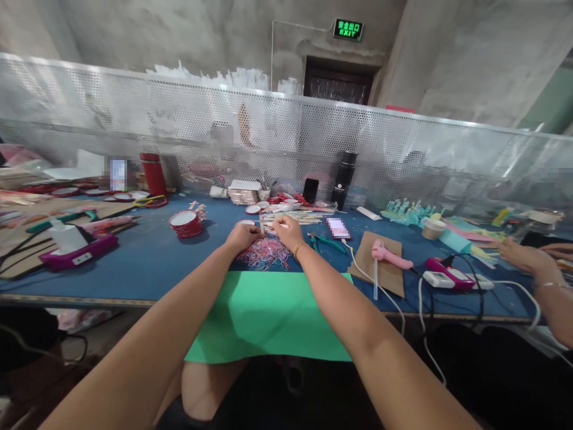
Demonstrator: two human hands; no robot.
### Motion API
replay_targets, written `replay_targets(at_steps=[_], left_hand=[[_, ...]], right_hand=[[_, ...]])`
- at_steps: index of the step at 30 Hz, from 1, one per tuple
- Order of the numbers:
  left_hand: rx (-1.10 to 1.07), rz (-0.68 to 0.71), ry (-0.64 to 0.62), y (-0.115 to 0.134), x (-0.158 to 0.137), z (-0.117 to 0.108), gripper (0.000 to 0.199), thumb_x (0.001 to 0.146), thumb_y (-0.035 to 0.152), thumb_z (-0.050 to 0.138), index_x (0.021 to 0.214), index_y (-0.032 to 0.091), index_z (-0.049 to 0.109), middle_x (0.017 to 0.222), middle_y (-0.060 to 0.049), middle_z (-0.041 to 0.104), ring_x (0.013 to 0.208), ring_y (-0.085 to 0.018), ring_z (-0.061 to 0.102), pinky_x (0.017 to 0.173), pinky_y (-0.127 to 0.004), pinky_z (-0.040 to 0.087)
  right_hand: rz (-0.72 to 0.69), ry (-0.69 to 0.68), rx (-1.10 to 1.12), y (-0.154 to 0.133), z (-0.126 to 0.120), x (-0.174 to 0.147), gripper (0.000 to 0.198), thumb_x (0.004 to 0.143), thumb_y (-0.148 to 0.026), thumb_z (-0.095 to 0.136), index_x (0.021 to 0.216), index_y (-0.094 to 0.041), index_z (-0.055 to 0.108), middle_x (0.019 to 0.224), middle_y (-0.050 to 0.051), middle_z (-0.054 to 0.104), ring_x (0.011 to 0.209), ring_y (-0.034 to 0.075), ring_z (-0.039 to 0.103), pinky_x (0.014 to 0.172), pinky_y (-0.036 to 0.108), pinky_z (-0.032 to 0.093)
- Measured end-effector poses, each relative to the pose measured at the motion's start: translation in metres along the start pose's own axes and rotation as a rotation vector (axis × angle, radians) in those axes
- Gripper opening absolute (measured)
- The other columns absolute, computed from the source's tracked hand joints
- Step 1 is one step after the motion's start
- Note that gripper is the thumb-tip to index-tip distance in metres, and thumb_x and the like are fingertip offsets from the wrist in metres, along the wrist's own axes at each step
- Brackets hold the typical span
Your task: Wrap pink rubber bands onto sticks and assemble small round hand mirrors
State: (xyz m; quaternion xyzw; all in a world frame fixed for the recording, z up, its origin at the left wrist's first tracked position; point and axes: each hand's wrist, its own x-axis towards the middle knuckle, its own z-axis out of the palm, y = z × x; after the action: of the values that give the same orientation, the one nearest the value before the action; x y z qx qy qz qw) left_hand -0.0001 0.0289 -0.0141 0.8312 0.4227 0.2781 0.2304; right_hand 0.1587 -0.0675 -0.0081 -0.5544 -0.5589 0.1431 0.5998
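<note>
My left hand (242, 237) is closed, its fingertips on a small flat wooden stick (262, 221) that stands upright. Close by on the right, my right hand (289, 232) is closed in a pinch near the same stick; a thin pale thing shows at its fingertips, too small to name. Beneath both hands lies a tangled pile of thin colourful loops (265, 254), pink, blue and purple. A white disc with a red rim (245, 223) is partly hidden behind my left hand. The green sheet (277, 316) hangs from the table edge over my lap.
A stack of red-rimmed discs (185, 224) stands left. To the right are teal pliers (329, 243), a phone (338, 228), a pink glue gun (391, 255) on cardboard and a purple power strip (450, 275) with cables. A black bottle (344, 180) stands behind; another person's hand (523, 254) is far right.
</note>
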Motion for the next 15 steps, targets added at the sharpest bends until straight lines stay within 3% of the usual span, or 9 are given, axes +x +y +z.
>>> replay_targets(at_steps=[15], left_hand=[[-0.004, 0.006, -0.005, 0.0037, -0.0065, 0.0018, 0.032, 0.066, 0.043, 0.069, 0.08, 0.016, 0.077, 0.066, 0.0, 0.068, 0.06, -0.014, 0.053, 0.057, -0.025, 0.033]], right_hand=[[-0.013, -0.034, 0.044, -0.0005, -0.0029, -0.0051, 0.02, 0.076, -0.04, 0.056, 0.07, -0.022, 0.061, 0.076, 0.0, 0.07, 0.076, 0.018, 0.064, 0.075, 0.029, 0.049]])
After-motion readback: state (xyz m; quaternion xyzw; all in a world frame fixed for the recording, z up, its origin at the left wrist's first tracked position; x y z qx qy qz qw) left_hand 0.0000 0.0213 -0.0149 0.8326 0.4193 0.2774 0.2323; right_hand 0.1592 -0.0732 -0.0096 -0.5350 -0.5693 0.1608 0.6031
